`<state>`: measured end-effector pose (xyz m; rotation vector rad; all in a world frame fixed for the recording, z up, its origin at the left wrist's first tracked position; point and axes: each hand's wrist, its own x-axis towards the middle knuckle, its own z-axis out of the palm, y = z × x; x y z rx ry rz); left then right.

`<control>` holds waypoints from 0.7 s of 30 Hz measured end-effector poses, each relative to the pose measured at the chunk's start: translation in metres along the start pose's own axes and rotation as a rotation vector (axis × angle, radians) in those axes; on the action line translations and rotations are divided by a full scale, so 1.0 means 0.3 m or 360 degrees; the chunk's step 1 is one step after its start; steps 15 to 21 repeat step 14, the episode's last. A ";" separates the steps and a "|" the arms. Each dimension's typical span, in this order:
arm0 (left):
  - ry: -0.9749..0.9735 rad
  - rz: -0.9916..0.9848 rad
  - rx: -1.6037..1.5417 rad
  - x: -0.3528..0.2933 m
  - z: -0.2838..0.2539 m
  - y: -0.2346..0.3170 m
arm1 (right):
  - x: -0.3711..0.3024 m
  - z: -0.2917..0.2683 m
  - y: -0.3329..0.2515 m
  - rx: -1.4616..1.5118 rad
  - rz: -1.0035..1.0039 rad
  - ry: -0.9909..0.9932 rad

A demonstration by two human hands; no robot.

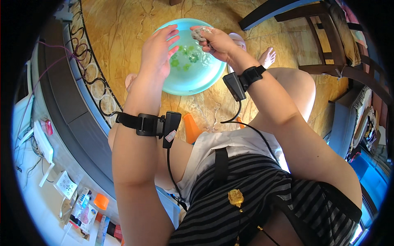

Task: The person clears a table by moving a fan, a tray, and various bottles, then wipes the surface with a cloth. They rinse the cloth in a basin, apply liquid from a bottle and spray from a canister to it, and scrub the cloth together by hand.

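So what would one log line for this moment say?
left hand: open, over basin | right hand: grip shut on grey cloth | basin: on floor

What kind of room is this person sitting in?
Probably a room in a home. The floor is polished tan marble-look tile, a dark wooden chair stands nearby, and a round turquoise plastic basin of water sits on the floor under the left hand and right hand.

Left hand spread, right hand clenched.

Small bottles with coloured labels and a flat box crowd the lower-left shelf.
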<state>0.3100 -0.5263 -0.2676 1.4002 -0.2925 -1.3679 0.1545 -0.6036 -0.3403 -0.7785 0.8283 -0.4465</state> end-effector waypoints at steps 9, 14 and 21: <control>-0.0028 -0.0014 0.0021 0.002 0.006 0.003 | 0.007 0.003 0.008 -0.0071 0.0162 0.0136; -0.0052 -0.0130 0.0008 0.006 0.009 -0.009 | -0.023 0.045 -0.010 0.0541 0.0224 -0.0259; -0.0052 -0.0130 0.0008 0.006 0.009 -0.009 | -0.023 0.045 -0.010 0.0541 0.0224 -0.0259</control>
